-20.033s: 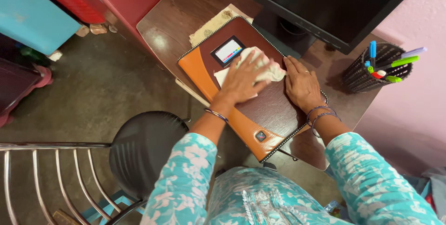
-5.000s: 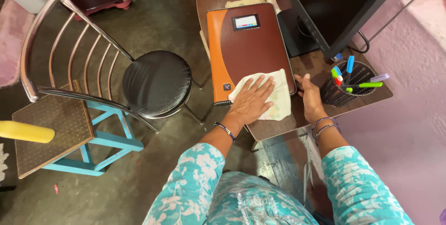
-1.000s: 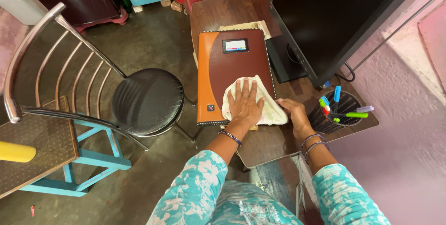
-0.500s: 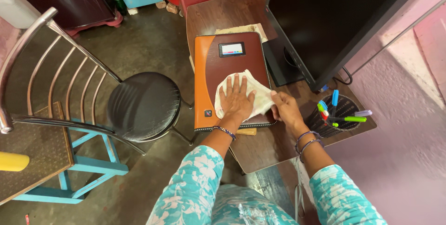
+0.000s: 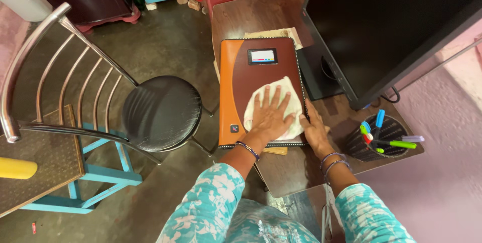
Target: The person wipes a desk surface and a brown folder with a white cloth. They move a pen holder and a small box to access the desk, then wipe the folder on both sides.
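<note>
Head view: your left hand point(image 5: 271, 117), flat and unclenched, has slid the white cloth point(image 5: 273, 105) up the brown folder point(image 5: 261, 72) on the counter point(image 5: 261, 14); wiping continues. Right hand point(image 5: 315, 131) steadies the folder's edge, ungrasping.

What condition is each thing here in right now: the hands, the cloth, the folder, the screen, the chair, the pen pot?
Left hand: flat, fingers spread, pressing the cloth.
Right hand: resting at the folder's edge, holding nothing.
White cloth: spread under the left hand, on the folder.
Orange and brown leather folder: closed, flat on the desk.
Black monitor: dark.
Black round-seat metal chair: unoccupied.
Black mesh pen pot: upright, holding pens.
</note>
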